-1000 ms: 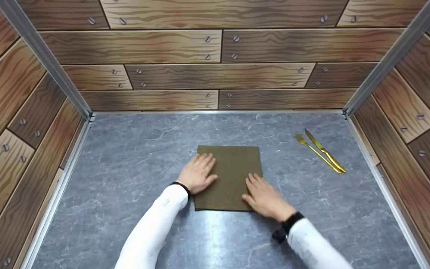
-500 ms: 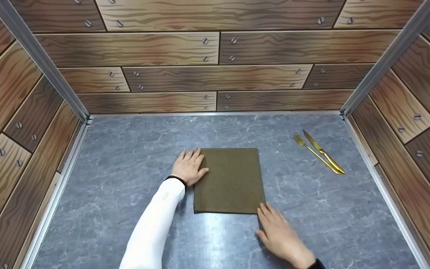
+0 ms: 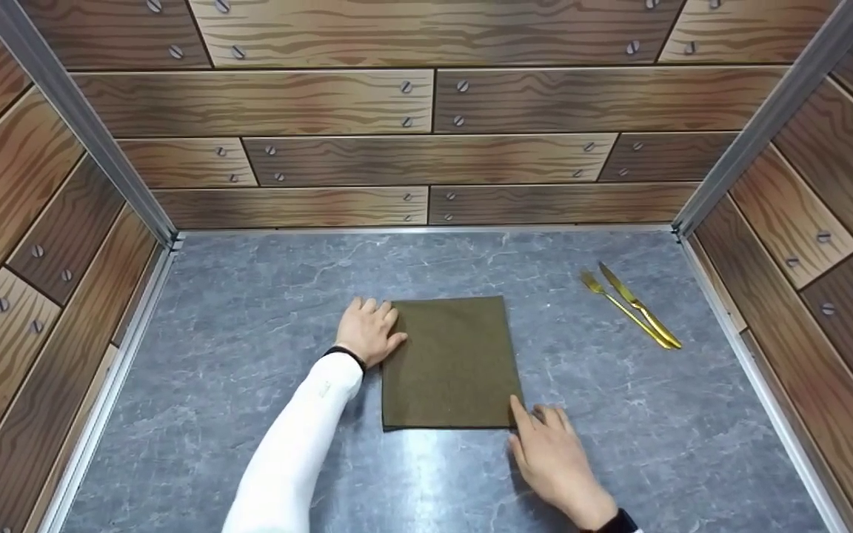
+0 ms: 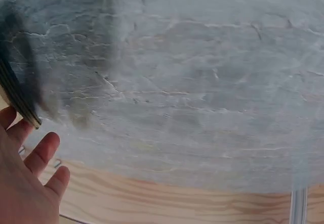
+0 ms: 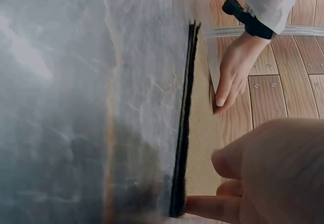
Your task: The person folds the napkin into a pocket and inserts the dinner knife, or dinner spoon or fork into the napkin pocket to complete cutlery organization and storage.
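A folded olive-brown cloth lies flat in the middle of the grey marbled table. Its stacked layers show as a dark edge in the right wrist view. At the cloth's upper left side rests my left hand, thumb over the top and fingers beside the edge. In the left wrist view the fingers are spread, close to the cloth's layered edge. My right hand touches the near right corner with an extended index finger; its other fingers are loosely bent.
To the right of the cloth lie a gold fork and a gold knife, side by side at a slant. Wood-patterned walls with metal corner rails enclose the table at the back and both sides.
My right hand has gone from the cloth's right side down to its near right corner. My left hand has slid outward to the left edge. The cloth's far edge now sits slightly askew.
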The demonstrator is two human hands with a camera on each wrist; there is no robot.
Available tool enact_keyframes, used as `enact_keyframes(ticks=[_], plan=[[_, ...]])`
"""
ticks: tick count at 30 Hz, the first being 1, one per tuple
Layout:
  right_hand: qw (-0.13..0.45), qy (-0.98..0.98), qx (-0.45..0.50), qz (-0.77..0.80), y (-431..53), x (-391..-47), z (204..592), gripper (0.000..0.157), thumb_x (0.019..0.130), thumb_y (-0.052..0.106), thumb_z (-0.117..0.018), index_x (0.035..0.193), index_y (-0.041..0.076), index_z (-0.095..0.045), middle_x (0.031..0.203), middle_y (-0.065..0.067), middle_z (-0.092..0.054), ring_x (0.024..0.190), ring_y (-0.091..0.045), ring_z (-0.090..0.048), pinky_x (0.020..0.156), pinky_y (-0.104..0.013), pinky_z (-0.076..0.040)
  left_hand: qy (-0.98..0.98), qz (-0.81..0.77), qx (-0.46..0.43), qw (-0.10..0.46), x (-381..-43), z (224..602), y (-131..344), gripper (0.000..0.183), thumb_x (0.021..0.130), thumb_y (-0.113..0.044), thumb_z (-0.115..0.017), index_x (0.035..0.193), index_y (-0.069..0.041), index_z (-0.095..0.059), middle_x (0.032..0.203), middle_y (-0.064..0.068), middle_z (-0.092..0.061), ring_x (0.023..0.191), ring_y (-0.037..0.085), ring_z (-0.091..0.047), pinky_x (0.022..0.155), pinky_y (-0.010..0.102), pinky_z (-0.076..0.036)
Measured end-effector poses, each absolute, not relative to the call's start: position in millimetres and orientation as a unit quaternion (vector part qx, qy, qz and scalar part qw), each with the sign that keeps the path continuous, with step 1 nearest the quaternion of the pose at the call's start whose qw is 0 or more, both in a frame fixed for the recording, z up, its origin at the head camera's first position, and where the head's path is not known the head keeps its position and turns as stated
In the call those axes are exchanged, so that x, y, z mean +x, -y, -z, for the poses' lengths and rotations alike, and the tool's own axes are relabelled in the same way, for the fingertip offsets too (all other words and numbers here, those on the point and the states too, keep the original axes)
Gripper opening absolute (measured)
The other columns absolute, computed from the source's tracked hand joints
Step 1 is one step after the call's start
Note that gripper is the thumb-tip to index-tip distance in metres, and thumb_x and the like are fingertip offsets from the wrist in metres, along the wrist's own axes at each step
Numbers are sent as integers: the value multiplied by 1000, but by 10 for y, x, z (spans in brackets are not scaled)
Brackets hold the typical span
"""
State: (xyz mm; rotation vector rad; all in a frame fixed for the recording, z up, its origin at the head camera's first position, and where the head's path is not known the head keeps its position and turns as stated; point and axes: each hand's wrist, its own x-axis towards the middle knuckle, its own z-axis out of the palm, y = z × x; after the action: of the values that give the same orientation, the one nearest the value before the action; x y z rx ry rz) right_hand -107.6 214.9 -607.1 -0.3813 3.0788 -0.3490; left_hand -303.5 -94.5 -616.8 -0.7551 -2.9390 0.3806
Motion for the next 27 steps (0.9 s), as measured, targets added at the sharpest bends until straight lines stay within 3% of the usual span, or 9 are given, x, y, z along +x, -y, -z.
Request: enact_keyframes(ticks=[4, 8, 12, 19, 27], plan=[[-40, -987, -121, 101, -2181, -1177, 6085, 54, 93, 20, -63, 142, 2, -48, 109, -12, -72, 118, -35, -54, 113, -53, -33, 961, -116, -250, 27, -2945, 6155, 1075, 59, 98, -61, -34, 129, -15, -57, 130, 3, -60, 117, 26, -52, 101, 46, -40], [-51, -987, -111, 101, -2257, -1344, 6080, 52, 91, 14, -60, 141, 3, -49, 113, -15, -71, 120, -37, -54, 113, -56, -32, 961, -98, -255, 36, -2796, 6158, 1210, 56, 100, -57, -35, 127, -13, -58, 124, 4, -62, 114, 27, -52, 99, 46, -40], [-25, -989, -111, 98, -2316, -1560, 6048, 53, 91, 11, -53, 143, 3, -46, 119, -17, -69, 125, -40, -50, 114, -58, -30, 961, -74, -258, 65, -2579, 6159, 1326, 50, 100, -51, -41, 121, -10, -60, 114, 5, -67, 108, 28, -54, 98, 47, -40], [21, -989, -103, 99, -2347, -2040, 6009, 61, 90, 10, -51, 148, 3, -38, 133, -22, -59, 134, -44, -41, 117, -60, -22, 962, -54, -244, 113, -2117, 6201, 1457, 25, 95, -37, -56, 98, -13, -61, 94, 3, -65, 92, 25, -54, 84, 41, -43], [93, -984, -114, 105, -2191, -2637, 5994, 66, 92, 7, -47, 154, 7, -26, 147, -20, -47, 144, -44, -26, 120, -61, -11, 968, -5, -219, 125, -1681, 6240, 1444, 19, 92, -31, -61, 90, -12, -60, 87, 3, -63, 83, 25, -54, 73, 39, -45]])
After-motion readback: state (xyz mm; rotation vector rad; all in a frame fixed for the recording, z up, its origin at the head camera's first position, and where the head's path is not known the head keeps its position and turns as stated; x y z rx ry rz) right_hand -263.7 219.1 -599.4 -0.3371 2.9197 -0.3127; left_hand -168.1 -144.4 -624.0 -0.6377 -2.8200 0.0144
